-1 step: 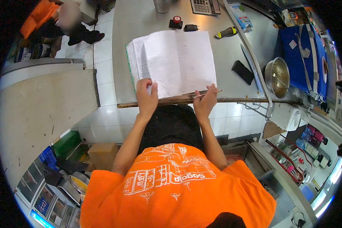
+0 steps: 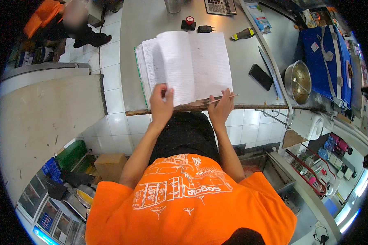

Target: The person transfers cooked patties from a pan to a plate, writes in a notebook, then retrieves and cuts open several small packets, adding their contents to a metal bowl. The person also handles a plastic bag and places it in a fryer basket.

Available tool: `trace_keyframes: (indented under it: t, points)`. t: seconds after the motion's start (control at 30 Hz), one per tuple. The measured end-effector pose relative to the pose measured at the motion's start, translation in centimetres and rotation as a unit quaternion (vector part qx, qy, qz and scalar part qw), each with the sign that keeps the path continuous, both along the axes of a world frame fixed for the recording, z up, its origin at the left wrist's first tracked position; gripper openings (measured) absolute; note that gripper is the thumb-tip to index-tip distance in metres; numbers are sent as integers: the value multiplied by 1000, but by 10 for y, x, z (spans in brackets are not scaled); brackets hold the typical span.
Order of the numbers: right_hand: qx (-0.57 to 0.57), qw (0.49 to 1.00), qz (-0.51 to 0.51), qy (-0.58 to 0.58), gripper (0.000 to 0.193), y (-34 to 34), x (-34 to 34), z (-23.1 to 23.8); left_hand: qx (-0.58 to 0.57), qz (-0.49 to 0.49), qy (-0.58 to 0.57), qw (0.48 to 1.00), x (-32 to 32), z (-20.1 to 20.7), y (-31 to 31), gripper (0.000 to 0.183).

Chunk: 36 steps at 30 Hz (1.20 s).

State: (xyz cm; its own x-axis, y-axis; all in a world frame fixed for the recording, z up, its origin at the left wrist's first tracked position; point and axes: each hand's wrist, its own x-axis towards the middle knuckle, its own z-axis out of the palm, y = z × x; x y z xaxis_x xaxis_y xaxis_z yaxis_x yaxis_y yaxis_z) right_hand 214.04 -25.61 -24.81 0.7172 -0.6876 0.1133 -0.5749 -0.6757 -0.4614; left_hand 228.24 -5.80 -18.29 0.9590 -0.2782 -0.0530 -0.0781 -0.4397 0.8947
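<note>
An open notebook (image 2: 210, 57) with lined white pages lies on the metal table before me. One page (image 2: 178, 69) is raised off its left side and curves upward, and handwriting shows on the sheet beneath. My left hand (image 2: 162, 105) pinches the lower left corner of that raised page between bent fingers and thumb. At the lower right corner of the notebook rests my right hand (image 2: 221, 108), with a thin pencil or pen (image 2: 230, 96) held across its fingers, pointing right.
On the metal table (image 2: 131, 81) are a red-topped stamp (image 2: 189, 23), a black charger (image 2: 205, 29), a yellow-black cutter (image 2: 243, 34), a black phone (image 2: 261, 77), a knife (image 2: 270, 65) and a calculator (image 2: 220, 6). A steel bowl (image 2: 298, 83) and blue bag (image 2: 327, 65) stand right. Another person (image 2: 45, 20) is far left.
My left hand has shifted slightly right with the page corner, and the page stands higher and further from the left edge. The right hand has hardly moved.
</note>
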Motion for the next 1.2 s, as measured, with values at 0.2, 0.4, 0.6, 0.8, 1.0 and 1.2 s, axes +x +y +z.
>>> trace_keyframes:
  t: [0.2,0.4,0.6,0.8,1.0,1.2]
  points:
    - [112,993,37,-25,51,9,39,9,20,37,17,999,-8,-13,-14,19]
    - [400,847,338,-96,39,85,58,81,-139,180,376,898,28,-59,61,23]
    - [226,904,230,-279,54,35,22,129,-280,-277,282,875,-24,-19,-50,41]
    - [276,908,61,-308,46,-48,2,103,72,-523,-83,845,-68,-5,-84,42]
    - [467,866,25,-178,16,-20,18,4,294,-371,-173,864,-54,-30,-50,47]
    - [390,899,61,-188,18,1,23,-40,326,-371,-226,840,-50,-48,-29,54]
